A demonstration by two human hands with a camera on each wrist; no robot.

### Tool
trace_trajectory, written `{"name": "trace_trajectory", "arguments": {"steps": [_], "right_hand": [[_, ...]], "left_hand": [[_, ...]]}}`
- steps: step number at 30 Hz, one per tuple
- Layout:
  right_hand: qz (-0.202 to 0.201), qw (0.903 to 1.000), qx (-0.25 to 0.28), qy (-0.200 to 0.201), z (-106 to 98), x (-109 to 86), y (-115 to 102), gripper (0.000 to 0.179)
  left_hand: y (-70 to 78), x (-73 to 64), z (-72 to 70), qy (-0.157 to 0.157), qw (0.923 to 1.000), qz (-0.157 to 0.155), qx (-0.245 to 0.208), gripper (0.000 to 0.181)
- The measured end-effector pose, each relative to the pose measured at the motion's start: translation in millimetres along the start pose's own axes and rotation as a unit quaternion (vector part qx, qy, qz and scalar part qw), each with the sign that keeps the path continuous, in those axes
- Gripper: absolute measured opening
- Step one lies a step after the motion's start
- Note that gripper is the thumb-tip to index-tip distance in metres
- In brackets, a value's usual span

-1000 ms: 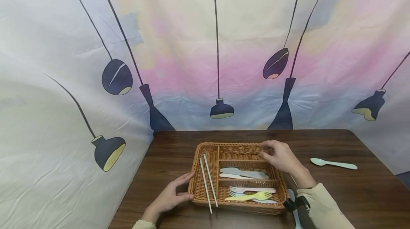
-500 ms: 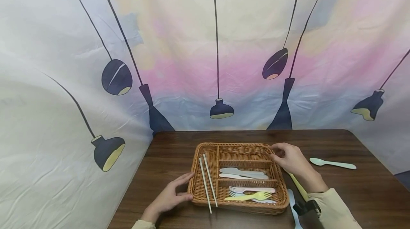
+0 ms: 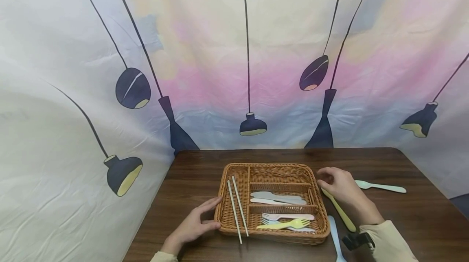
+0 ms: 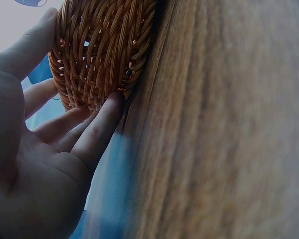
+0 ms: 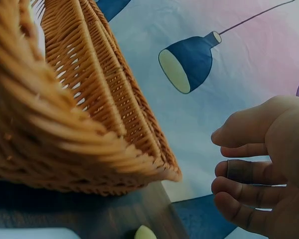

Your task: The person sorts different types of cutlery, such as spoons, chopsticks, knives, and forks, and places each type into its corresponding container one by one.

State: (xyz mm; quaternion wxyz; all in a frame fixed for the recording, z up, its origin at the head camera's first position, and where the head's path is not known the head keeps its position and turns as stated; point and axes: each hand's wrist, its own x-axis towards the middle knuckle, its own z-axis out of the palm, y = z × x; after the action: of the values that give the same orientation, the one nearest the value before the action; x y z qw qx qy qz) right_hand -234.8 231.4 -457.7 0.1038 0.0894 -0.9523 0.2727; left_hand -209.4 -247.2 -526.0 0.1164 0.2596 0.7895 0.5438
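A wicker cutlery basket [image 3: 278,239] with compartments stands on the wooden table. My left hand [image 3: 196,221] rests against its left end; in the left wrist view the thumb and fingertips touch the woven wall [image 4: 104,50]. Beyond the basket's right edge, my right hand [image 3: 344,186] hovers with fingers loosely bent and nothing in them, as the right wrist view also shows. Two pale chopsticks [image 3: 234,209] lie in the left compartment, ends over the front rim. White and grey knives [image 3: 278,198] fill the middle compartment. A yellow fork [image 3: 286,225] tops other forks in front.
Beside the basket's right side lie a yellow utensil [image 3: 342,213], its far end at my right hand, and a light-blue utensil [image 3: 335,237] cut off by the frame. A pale green spoon [image 3: 386,188] lies farther right. A curtain printed with lamps hangs behind the table.
My right hand has moved right, from over the basket's back right corner to outside it. The yellow utensil and the light-blue one have come into fuller view. My left hand stays put.
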Motion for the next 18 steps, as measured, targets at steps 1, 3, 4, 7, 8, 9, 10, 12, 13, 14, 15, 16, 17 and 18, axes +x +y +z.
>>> {"name": "trace_trajectory", "arguments": {"steps": [1, 3, 4, 7, 8, 9, 10, 12, 13, 14, 15, 16, 17, 18], "right_hand": [[0.004, 1.0000, 0.002, -0.003, 0.4, -1.1, 1.2, 0.029], [0.011, 0.9999, 0.006, -0.008, 1.2, -3.2, 3.3, 0.029], [0.013, 0.9998, 0.007, -0.010, 1.5, -4.2, 4.4, 0.029], [0.015, 0.9998, 0.005, -0.011, 2.4, -7.1, 7.5, 0.029], [0.015, 0.9998, 0.002, -0.010, 2.7, -7.9, 8.6, 0.029], [0.015, 0.9998, -0.001, -0.009, 2.9, -8.7, 9.7, 0.029], [0.016, 0.9998, -0.004, -0.010, 3.2, -9.5, 10.9, 0.029], [0.017, 0.9998, -0.007, -0.011, 3.4, -11.0, 13.5, 0.029], [0.018, 0.9997, -0.007, -0.013, 3.4, -11.5, 14.9, 0.029], [0.019, 0.9997, -0.007, -0.015, 3.5, -12.0, 16.3, 0.030], [0.020, 0.9996, -0.006, -0.017, 3.6, -12.6, 17.7, 0.030], [0.021, 0.9996, -0.006, -0.019, 4.0, -13.3, 19.1, 0.031], [0.022, 0.9996, -0.006, -0.019, 4.1, -13.9, 20.3, 0.031], [0.023, 0.9995, -0.007, -0.020, 4.4, -14.5, 21.5, 0.031]], "left_hand": [[-0.2, 0.0, 0.1, 0.000, 1.0000, -0.001, 0.000, 0.076], [-0.6, 0.2, 0.3, 0.000, 1.0000, -0.001, -0.001, 0.076], [-0.8, 0.3, 0.3, -0.001, 1.0000, -0.002, -0.002, 0.076], [-0.9, 0.4, 0.4, -0.001, 1.0000, -0.003, 0.000, 0.076], [-0.8, 0.4, 0.4, 0.000, 1.0000, -0.003, 0.000, 0.076], [-0.7, 0.2, 0.4, 0.000, 1.0000, -0.002, 0.001, 0.076], [-0.6, 0.1, 0.3, 0.000, 1.0000, -0.001, 0.002, 0.075], [-0.5, -0.3, 0.2, 0.000, 1.0000, 0.000, 0.003, 0.075], [-0.5, -0.5, 0.1, 0.000, 1.0000, 0.000, 0.002, 0.075], [-0.6, -0.5, 0.0, 0.000, 1.0000, 0.000, 0.002, 0.075], [-0.7, -0.5, -0.1, 0.001, 1.0000, 0.000, 0.002, 0.075], [-0.9, -0.4, -0.2, 0.001, 1.0000, 0.000, 0.002, 0.075], [-1.1, -0.3, -0.3, 0.002, 1.0000, 0.001, 0.001, 0.076], [-1.3, 0.0, -0.4, 0.003, 1.0000, 0.001, 0.002, 0.076]]}}
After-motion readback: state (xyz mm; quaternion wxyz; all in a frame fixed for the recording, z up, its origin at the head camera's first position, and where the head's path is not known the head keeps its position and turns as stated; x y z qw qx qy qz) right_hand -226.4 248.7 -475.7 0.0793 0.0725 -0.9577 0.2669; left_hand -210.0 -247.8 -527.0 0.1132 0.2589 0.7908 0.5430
